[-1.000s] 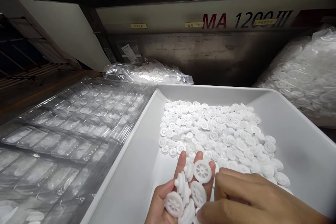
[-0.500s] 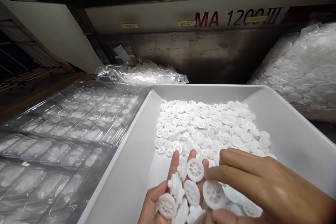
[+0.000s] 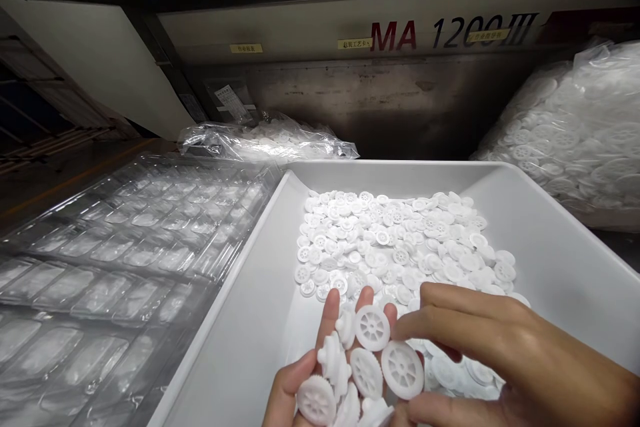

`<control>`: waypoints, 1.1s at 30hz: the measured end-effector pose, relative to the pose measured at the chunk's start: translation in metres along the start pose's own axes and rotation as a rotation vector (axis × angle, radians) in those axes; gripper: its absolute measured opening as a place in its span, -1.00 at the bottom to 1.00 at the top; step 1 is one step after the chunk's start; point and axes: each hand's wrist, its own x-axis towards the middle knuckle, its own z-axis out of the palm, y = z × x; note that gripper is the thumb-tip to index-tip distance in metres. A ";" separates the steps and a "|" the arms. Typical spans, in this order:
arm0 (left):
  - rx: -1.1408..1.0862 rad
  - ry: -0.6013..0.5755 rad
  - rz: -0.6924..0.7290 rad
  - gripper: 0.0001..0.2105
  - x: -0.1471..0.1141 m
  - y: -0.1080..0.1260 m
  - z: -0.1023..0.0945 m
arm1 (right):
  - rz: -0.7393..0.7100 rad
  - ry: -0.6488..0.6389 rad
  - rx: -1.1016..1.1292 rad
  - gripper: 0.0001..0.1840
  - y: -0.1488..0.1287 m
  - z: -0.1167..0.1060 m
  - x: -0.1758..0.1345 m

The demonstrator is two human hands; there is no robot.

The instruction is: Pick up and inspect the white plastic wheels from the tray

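Observation:
Several white plastic gears (image 3: 367, 372) with spoked faces lie heaped in my left hand (image 3: 290, 383), palm up, fingers curled around them. My right hand (image 3: 505, 353) comes in from the right, its thumb and fingers at the edges of one spoked gear (image 3: 403, 369) at the heap's right side. Part of that grip is hidden behind the gear. Both hands are above a light grey bin (image 3: 240, 320), where a loose pile of the same white gears (image 3: 390, 240) covers the floor toward the back.
Clear plastic trays (image 3: 125, 247) with rows of pockets are stacked left of the bin. Behind it lies a clear bag (image 3: 275, 140) with white parts. A large bag of white gears (image 3: 590, 133) stands at the right. A machine panel (image 3: 300, 27) spans the back.
The gear at my right fingertips has shifted slightly left and up, and its face shows a little more. Otherwise both hands stay nearly where they were.

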 end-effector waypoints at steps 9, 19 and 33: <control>0.065 0.036 0.015 -0.56 0.003 0.001 -0.003 | 0.032 -0.058 0.132 -0.67 0.003 -0.004 0.006; -0.227 -0.036 -0.085 -0.53 0.003 0.000 -0.003 | 0.129 -0.185 0.185 -0.72 0.009 -0.010 -0.002; -0.250 0.030 -0.134 -0.61 -0.004 0.004 0.007 | 0.261 -0.182 0.178 -0.66 0.002 0.000 0.006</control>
